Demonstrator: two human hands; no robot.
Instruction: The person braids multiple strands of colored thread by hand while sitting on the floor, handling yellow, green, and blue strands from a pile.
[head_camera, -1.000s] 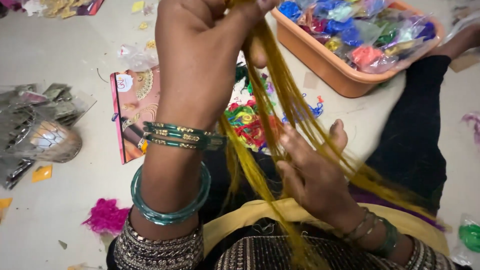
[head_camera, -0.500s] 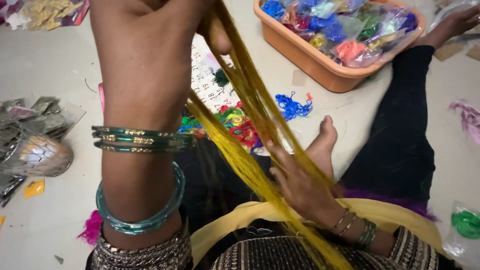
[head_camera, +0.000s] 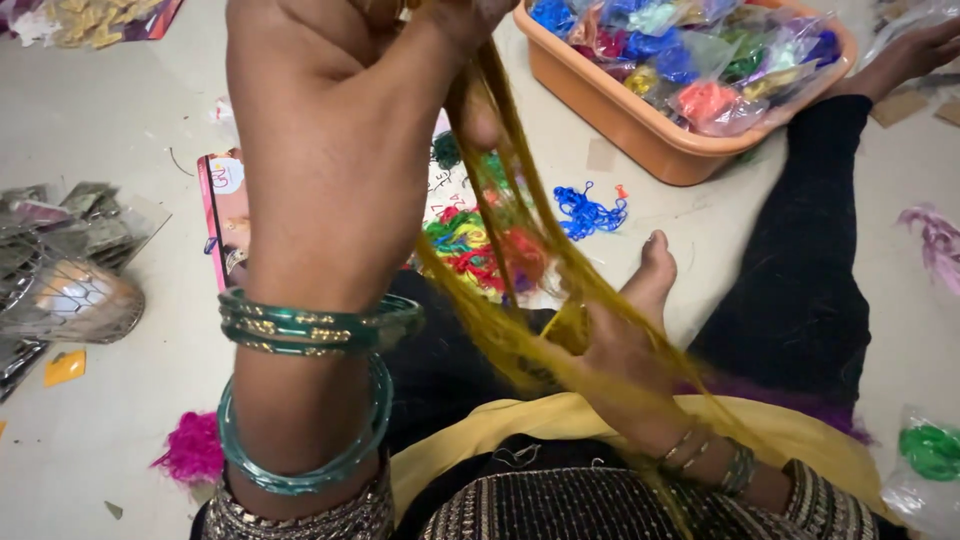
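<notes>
My left hand (head_camera: 340, 60) is raised close to the camera at the top of the view. It grips the upper end of a bundle of mustard-yellow threads (head_camera: 500, 330). Green bangles ring that forearm. The threads slant down to my lap, where my right hand (head_camera: 615, 355) has its fingers closed among the strands, above my black trouser leg and next to my bare foot (head_camera: 650, 275). The right hand's fingertips are hidden by the threads.
An orange tub (head_camera: 640, 130) of bagged coloured threads stands at the upper right. On the floor lie a heap of mixed coloured threads (head_camera: 465, 240), a blue tangle (head_camera: 590, 210), a pink tuft (head_camera: 190, 450), a bagged green skein (head_camera: 930, 450) and clear packets (head_camera: 70, 280).
My left hand has lifted higher and nearer the camera, drawing the yellow threads tauter. My right hand stays low in the strands, almost where it was.
</notes>
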